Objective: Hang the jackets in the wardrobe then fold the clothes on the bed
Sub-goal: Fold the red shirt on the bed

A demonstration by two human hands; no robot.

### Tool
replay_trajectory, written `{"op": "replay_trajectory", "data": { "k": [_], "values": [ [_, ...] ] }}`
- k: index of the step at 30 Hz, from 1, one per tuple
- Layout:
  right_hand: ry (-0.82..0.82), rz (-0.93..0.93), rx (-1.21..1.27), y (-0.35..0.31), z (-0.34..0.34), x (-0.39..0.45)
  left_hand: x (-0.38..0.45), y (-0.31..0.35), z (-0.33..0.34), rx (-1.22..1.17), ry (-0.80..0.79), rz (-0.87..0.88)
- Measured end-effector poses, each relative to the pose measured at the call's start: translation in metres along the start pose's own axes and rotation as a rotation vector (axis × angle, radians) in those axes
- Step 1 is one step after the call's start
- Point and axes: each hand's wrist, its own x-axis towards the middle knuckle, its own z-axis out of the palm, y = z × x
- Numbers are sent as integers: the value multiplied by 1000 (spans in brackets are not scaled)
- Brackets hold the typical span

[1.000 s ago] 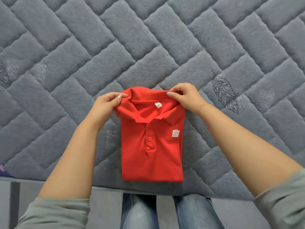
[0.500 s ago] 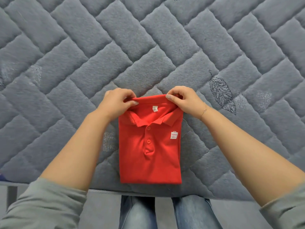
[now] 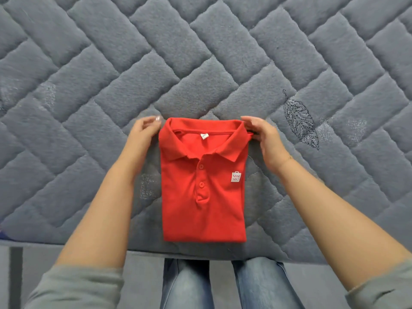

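Observation:
A red polo shirt (image 3: 204, 197) lies folded into a neat rectangle on the grey quilted bed (image 3: 200, 63), collar up and a small white logo on its chest. Its lower edge sits close to the bed's front edge. My left hand (image 3: 142, 132) hovers just beside the shirt's top left corner, fingers relaxed and holding nothing. My right hand (image 3: 263, 137) rests at the top right corner, fingers loosely bent against the collar edge without a clear grip.
A dark embroidered leaf (image 3: 299, 121) marks the quilt right of the shirt. My legs in blue jeans (image 3: 187, 284) stand against the bed's front edge (image 3: 89, 246). A dark post (image 3: 15, 275) shows at the lower left below the bed.
Both hands have let go of the collar and moved outward to the shirt's top corners. The collar now lies flat and the shirt rests fully on the bed.

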Motion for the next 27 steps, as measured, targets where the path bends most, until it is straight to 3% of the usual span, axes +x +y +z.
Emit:
{"op": "replay_trajectory", "data": {
  "k": [4,6,8,12,16,22,27],
  "values": [
    [-21,-187,-467,7,-2,-3,-18,-36,-12,-46,-117,-80],
    [37,-312,-677,4,3,4,-16,-34,-5,-102,-107,-44],
    [145,-377,-718,-1,8,10,-11,-30,4,-93,-49,4],
    [224,-240,-571,-1,18,15,-7,-29,15,-40,86,69],
    [322,-41,-197,21,19,-9,-18,-40,11,-152,0,-103],
    [129,140,91,38,29,-33,-24,-34,15,-372,-330,-348],
    [31,105,354,26,36,-60,-53,-41,11,-542,-308,-236]
  ]
}}
